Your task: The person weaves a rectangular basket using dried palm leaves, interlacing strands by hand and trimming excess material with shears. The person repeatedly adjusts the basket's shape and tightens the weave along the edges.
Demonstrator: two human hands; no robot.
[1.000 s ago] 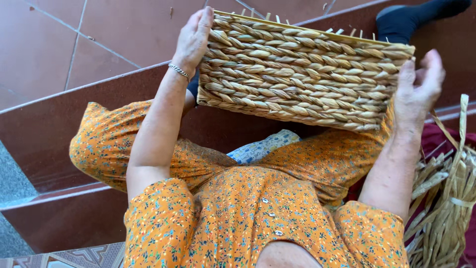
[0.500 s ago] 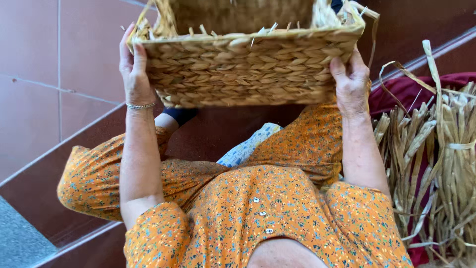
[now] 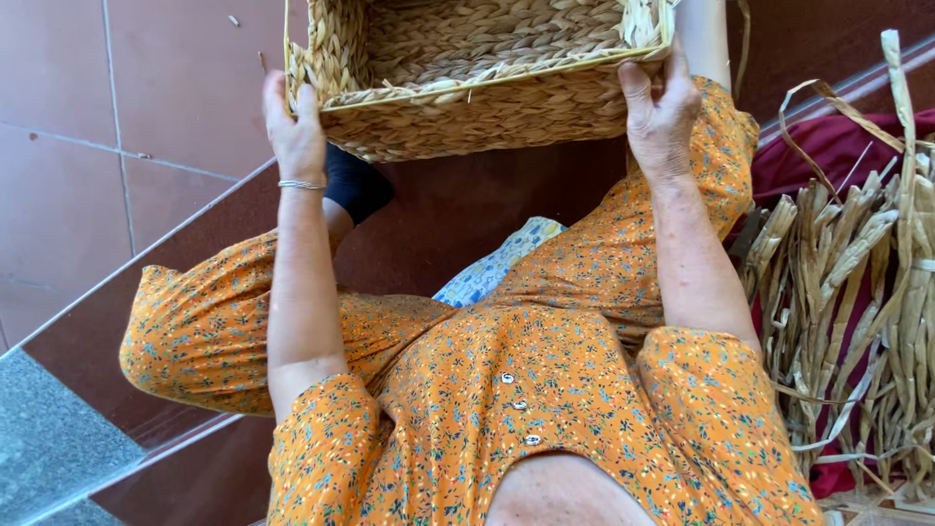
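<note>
The woven basket (image 3: 477,78) is held up in front of the seated person, out over the knees, with its open mouth tipped toward the camera so the plaited floor inside shows. Both hands carry it. The left hand (image 3: 295,131) lies flat against the basket's left end, fingers stretched upward along the weave, a thin silver bracelet (image 3: 300,184) at the wrist. The right hand (image 3: 660,115) clasps the basket's right corner, thumb on the near face and fingers curled round the rim.

To my eye this is a checking step: the basket is being turned and looked into, with 2 hands steadying it. Loose straw ends stick out along the rim near the left corner, and I would judge that any further turn needs both ends pressed evenly, since the left palm only pushes and does not hook the edge.

Below the basket, an orange flowered dress (image 3: 545,390) covers the lap, and a blue-and-white patterned cloth (image 3: 492,273) peeks out between the knees. To the basket's lower right, a bundle of dried reed strips (image 3: 857,292) lies on a dark red cloth (image 3: 838,146), close to the right elbow and likely to catch it. Under the basket's left end a dark-socked foot (image 3: 355,185) rests on the reddish tiled step (image 3: 117,146).
</note>
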